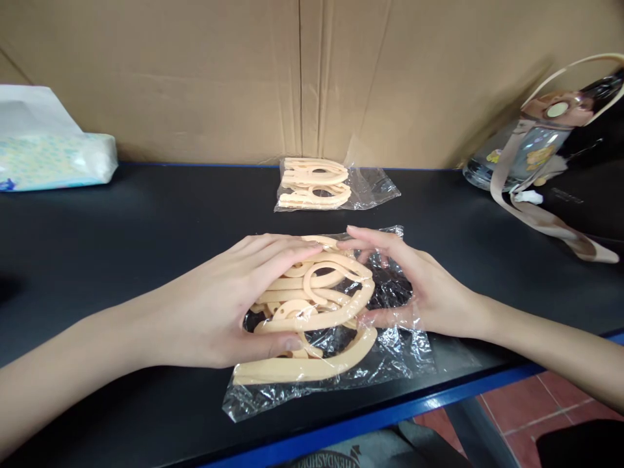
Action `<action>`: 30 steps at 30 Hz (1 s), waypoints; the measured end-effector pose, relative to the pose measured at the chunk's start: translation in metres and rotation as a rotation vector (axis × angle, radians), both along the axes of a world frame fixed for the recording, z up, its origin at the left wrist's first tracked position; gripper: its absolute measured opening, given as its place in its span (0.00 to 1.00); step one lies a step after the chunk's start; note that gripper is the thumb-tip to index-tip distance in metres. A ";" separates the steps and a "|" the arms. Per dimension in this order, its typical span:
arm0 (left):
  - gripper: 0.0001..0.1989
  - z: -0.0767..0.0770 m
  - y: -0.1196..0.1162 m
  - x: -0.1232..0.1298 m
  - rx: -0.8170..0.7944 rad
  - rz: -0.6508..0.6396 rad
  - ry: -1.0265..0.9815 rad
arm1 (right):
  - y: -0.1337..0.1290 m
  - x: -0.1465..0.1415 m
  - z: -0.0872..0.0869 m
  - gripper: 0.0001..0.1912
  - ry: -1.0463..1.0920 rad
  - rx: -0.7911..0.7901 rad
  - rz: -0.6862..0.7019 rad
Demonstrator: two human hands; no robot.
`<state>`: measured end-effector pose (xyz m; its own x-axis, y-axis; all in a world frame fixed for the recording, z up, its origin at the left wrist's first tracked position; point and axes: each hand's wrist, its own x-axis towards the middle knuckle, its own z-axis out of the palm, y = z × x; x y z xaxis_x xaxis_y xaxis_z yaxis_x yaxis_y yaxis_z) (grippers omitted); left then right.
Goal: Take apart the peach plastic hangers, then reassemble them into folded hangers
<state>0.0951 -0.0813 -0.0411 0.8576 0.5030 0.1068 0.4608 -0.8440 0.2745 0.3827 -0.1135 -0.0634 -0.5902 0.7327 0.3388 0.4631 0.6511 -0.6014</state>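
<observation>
Item one: large clear plastic bag (400, 364), crinkled, lying flat at the lower centre of the frame on a black worktop (170, 208); contents, cream curved pieces (312, 318), some with round loops, stacked and overlapping

Item two: left hand (219, 299), reaching in from the lower left; fingers spread and bowed over the bag's left part, thumb set apart across the pieces near the lower side

Item three: right hand (419, 279), reaching in from the right edge; fingers parted and curved at the bag's upper right, thumb apart from them and lower, at the pieces' right ends

Item four: small clear bag (316, 185), centre of the frame, beyond the first and apart from it; similar cream pieces in its left part, loose film to the right

Item five: tissue pack (58, 159), patterned, upper left, one white sheet standing out

Item six: clear bottle (529, 153), upper right, tilted, with pinkish lid, carrying loop and pale strap (541, 221) trailing over the worktop

Item seven: brown cardboard (170, 84), upright behind the worktop, across the top of the frame
</observation>
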 end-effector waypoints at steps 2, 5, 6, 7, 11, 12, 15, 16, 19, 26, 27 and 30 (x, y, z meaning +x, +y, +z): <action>0.42 -0.001 0.000 -0.001 0.003 0.003 0.006 | 0.001 -0.001 -0.001 0.48 0.003 0.010 0.012; 0.43 -0.002 -0.001 0.000 0.006 0.007 0.009 | 0.003 -0.003 -0.001 0.45 0.016 0.047 0.015; 0.42 -0.002 -0.001 0.000 0.005 0.008 0.009 | 0.003 -0.003 -0.001 0.44 0.014 0.067 0.014; 0.43 -0.001 -0.001 0.000 0.004 0.007 0.008 | 0.003 -0.003 -0.001 0.43 0.004 0.094 0.016; 0.42 0.001 0.000 0.001 -0.012 0.009 0.011 | 0.003 -0.001 -0.001 0.39 -0.061 0.245 0.034; 0.42 0.002 0.000 0.001 -0.017 0.005 0.012 | 0.004 -0.001 -0.001 0.38 -0.074 0.274 0.034; 0.42 0.003 0.000 0.000 -0.026 -0.005 0.016 | 0.004 0.001 -0.003 0.38 -0.087 0.315 0.037; 0.42 0.003 0.000 0.000 -0.029 -0.005 0.013 | 0.004 0.001 -0.003 0.37 -0.085 0.319 0.036; 0.41 0.003 -0.001 0.001 -0.033 -0.001 -0.012 | 0.004 -0.001 -0.003 0.37 -0.073 0.307 0.030; 0.39 0.001 -0.003 0.003 -0.039 0.023 -0.057 | 0.002 -0.002 -0.002 0.38 -0.061 0.254 0.034; 0.39 0.001 -0.003 0.003 -0.036 0.035 -0.063 | 0.002 -0.002 -0.002 0.38 -0.056 0.245 0.038; 0.38 0.001 -0.003 0.002 -0.023 0.015 -0.047 | 0.002 -0.003 -0.001 0.38 -0.037 0.204 0.025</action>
<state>0.0975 -0.0841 -0.0397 0.8442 0.5188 0.1348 0.4597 -0.8301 0.3157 0.3802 -0.1114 -0.0646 -0.6224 0.6358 0.4564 0.4643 0.7694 -0.4386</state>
